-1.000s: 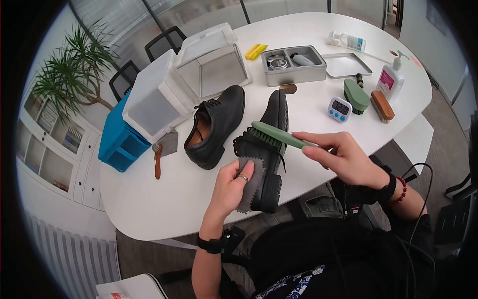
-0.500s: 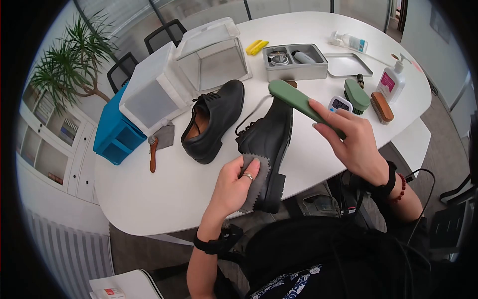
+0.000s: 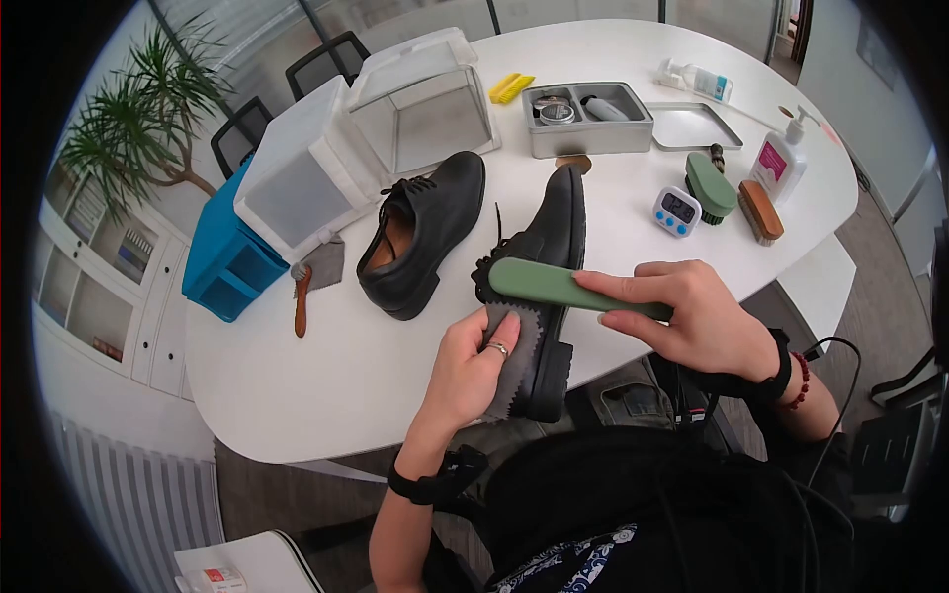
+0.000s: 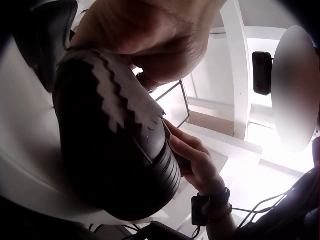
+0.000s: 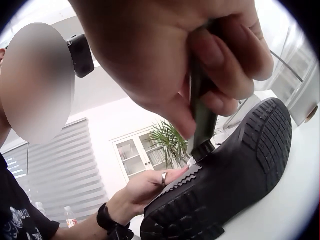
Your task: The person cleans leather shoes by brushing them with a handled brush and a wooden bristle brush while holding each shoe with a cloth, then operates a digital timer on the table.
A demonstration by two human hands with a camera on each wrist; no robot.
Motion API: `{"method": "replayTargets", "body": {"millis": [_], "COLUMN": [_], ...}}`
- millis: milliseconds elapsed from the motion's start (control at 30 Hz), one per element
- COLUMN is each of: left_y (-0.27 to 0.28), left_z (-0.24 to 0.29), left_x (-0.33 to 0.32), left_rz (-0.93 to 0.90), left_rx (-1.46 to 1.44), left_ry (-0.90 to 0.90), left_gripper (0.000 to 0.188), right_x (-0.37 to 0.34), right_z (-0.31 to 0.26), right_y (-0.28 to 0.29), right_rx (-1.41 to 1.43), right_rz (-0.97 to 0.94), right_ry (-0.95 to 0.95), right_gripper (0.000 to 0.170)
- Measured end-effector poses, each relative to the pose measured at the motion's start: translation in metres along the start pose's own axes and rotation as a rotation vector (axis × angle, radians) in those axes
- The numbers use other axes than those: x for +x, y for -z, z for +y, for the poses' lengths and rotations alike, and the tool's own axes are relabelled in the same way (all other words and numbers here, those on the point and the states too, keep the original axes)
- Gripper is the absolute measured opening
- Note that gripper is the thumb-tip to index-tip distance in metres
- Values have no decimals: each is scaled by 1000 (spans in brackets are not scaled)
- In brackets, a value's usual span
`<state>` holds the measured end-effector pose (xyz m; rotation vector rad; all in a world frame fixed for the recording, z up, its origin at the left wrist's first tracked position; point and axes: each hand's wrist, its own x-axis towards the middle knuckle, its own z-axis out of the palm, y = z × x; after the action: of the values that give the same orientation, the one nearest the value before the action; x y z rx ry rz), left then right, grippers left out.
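My left hand (image 3: 469, 366) grips a black lace-up shoe (image 3: 545, 235) near its heel, with a grey zigzag-edged cloth (image 3: 519, 358) between thumb and leather. In the right wrist view the treaded sole (image 5: 272, 140) faces the camera. My right hand (image 3: 707, 314) holds a green-backed shoe brush (image 3: 539, 282) by its handle, thumb below and fingers above. The brush head lies across the shoe beside the laces; its dark bristles (image 5: 204, 150) meet the upper in the right wrist view. The other black shoe (image 3: 427, 237) sits on the table to the left.
Beyond the shoes stand a metal case (image 3: 590, 143) with tins and clear plastic boxes (image 3: 306, 188). To the right are a timer (image 3: 677, 211), another green brush (image 3: 710, 183), a wooden brush (image 3: 759, 212) and a pump bottle (image 3: 778, 163). A small wooden-handled brush (image 3: 301, 306) lies left.
The green brush went from the lace area out to the toe, then came back across the shoe beside the laces. My left hand keeps its grip on the shoe and cloth.
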<state>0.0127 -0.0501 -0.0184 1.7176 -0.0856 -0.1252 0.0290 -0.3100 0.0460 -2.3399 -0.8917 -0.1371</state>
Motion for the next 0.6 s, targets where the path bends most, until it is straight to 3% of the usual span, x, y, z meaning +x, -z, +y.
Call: {"method": "replayTargets", "body": {"millis": [233,300,333,400,467,533,600], "left_y": [-9,-8,-7,-2,5,13,20], "left_z": [10,17,20,30,41,49,50], "left_x": [-4,-7,-9,-13,-17,-21,-22], "left_rz": [42,80,115,127,129,178,181], "left_rx": [251,344,435,467,509,683,776], "left_ry": [-142,-156,-162,-139,-122,-108,-120], "left_gripper": [27,27,28,27,27,26,25], "right_x": [9,5,3,-7,-4,1,-1], "right_z": [30,15,-3,-5,-10,-7,-3], "right_y": [-4,8,22,13,10,9,1], "right_rx": [-312,-3,141,231,256,350,388], "right_rz": [317,160,-68,-45,-48,-127,-118], "right_ry": [-96,-183,-361,-186,-196,-328,-265], "right_gripper": [40,39,39,40,41,42,43]}}
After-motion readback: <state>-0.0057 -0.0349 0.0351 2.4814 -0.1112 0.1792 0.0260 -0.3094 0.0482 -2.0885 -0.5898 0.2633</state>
